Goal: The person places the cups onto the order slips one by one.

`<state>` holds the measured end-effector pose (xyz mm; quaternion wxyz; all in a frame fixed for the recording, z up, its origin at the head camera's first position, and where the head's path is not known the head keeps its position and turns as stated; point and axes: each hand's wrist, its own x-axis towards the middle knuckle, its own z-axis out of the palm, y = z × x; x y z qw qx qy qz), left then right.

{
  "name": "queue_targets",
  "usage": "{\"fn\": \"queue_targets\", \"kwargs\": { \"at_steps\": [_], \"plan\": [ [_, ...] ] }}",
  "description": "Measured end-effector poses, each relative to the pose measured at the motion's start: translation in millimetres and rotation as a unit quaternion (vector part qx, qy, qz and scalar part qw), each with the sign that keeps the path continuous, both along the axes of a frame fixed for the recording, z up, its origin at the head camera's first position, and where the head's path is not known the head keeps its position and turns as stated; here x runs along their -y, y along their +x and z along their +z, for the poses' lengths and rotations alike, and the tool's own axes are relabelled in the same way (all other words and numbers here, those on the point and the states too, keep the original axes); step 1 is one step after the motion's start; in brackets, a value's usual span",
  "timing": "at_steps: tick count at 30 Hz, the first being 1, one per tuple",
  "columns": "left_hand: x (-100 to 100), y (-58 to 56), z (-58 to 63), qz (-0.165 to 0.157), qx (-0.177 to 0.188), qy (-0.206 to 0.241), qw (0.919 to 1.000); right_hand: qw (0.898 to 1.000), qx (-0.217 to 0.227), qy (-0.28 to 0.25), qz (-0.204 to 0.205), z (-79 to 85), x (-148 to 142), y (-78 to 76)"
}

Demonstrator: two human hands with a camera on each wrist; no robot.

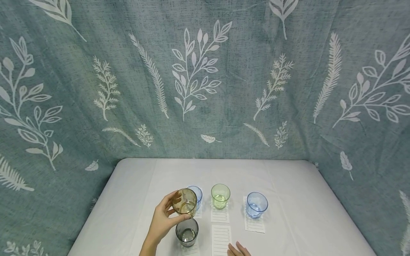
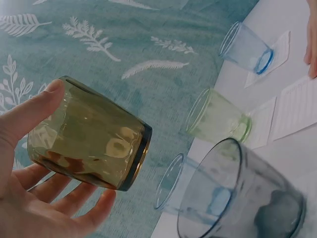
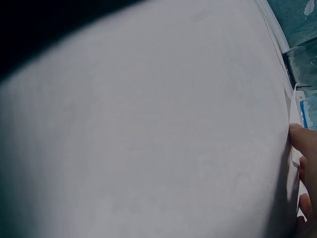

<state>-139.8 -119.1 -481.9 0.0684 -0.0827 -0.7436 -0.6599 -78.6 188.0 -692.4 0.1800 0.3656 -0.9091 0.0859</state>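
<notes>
My left hand [image 1: 162,220] grips an amber glass tumbler [image 1: 184,203] between thumb and fingers, raised over the table. In the left wrist view the amber tumbler lies tilted in the hand, its thick base pointing right. Just below it in the head view stands a smoky grey tumbler [image 1: 187,235]. A blue tumbler [image 1: 199,196] is partly hidden behind the amber one. My right hand [image 1: 238,250] shows only its fingers at the bottom edge of the head view, loosely extended beside a printed paper slip [image 1: 221,237], with nothing held.
A green tumbler [image 1: 220,195] and another blue tumbler [image 1: 256,206] stand upright on paper slips to the right. A slip [image 1: 190,251] also lies under the grey tumbler. Leaf-patterned teal cloth [image 1: 205,89] surrounds the white table [image 1: 298,199] at the back and sides.
</notes>
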Motion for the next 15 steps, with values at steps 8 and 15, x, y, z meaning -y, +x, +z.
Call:
{"fn": "queue_targets", "kwargs": {
  "at_steps": [8,15],
  "plan": [
    [-17,5.3,-3.9,-0.038,0.016,-0.001,0.9991,1.0,-0.012,-0.008,-0.009,0.5,1,1.2],
    [-32,11.2,-11.8,-0.073,0.017,0.001,0.9972,0.999,-0.026,-0.027,-0.003,-9.8,-2,-0.4]
  ]
}}
